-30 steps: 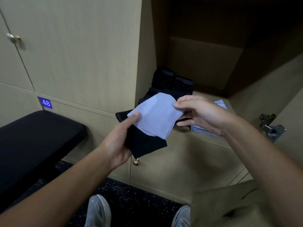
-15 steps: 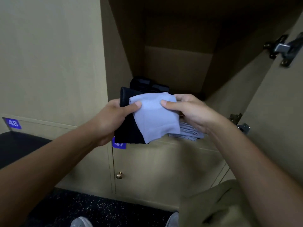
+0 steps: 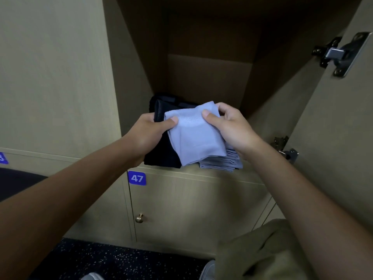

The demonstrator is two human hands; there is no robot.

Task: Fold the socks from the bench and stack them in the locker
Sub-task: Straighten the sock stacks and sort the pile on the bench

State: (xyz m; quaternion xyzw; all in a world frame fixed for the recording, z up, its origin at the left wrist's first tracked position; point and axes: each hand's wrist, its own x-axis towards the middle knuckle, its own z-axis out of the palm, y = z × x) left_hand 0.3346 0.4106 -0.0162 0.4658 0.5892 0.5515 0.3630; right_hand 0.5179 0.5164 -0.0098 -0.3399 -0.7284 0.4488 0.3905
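Open locker (image 3: 210, 77), door swung right. At its front edge, dark folded socks (image 3: 161, 156) beside a light blue stack (image 3: 222, 163). Above these, one folded light blue sock (image 3: 194, 136), pinched by left hand (image 3: 150, 131) and right hand (image 3: 235, 128) together.

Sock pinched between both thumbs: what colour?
Light blue sock, plain, seen in the head view, held over a dark one.
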